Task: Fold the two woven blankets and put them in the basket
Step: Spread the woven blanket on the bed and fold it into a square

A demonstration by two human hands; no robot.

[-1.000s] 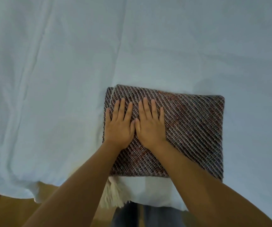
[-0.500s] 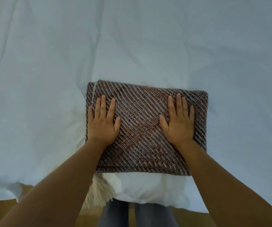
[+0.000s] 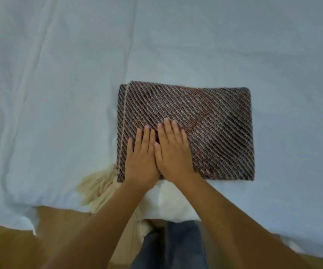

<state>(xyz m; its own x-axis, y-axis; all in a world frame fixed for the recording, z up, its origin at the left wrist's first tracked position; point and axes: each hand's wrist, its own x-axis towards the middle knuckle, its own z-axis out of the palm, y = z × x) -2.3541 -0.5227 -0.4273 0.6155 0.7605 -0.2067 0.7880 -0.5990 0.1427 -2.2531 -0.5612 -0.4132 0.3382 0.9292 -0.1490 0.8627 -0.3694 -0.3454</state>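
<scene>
The left hand (image 3: 141, 156) and right hand (image 3: 174, 152) lie flat, fingers straight, on the folded woven blanket (image 3: 217, 121), probably pressing its folds down.

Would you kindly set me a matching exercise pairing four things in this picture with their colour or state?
Things:
1 blanket
2 fringe
3 sheet
4 left hand

States:
A pale and creased
B flat, pressing down
C striped, folded into a rectangle
D cream, sticking out at a corner

Pairs: 1-C; 2-D; 3-A; 4-B.
</scene>
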